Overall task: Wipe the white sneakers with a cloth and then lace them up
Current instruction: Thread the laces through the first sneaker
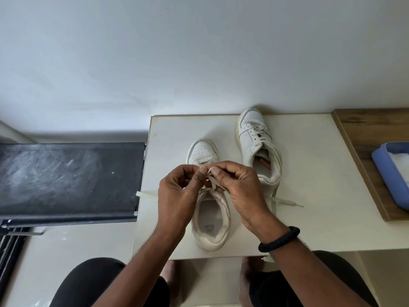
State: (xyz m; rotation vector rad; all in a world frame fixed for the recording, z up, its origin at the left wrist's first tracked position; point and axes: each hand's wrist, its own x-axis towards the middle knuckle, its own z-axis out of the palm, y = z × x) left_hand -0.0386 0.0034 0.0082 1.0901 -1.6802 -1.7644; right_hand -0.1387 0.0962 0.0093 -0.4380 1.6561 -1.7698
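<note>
I keep the near sneaker [212, 220] heel toward me, so its eyelets face up. Above its tongue my left hand [179, 191] and right hand [239, 191] both pinch the lace [212, 181] (threading, I judge). The other sneaker [259, 147] stands beyond it, rightward.

Pinching the shoelace [213, 183] with left hand [179, 191] and right hand [239, 187], thumbs and fingertips close together over the tongue of the near white sneaker [210, 220], with loose lace ends trailing out left and right across the white table [309, 173]. Wearing a black wristband [279, 239] on the right wrist. Beyond and to the right on the same table, second white sneaker [256, 147] with laces threaded, toe pointing away; further right, blue tray [386, 171] on a wooden surface [365, 134]; at left, scuffed black panel [66, 178].
</note>
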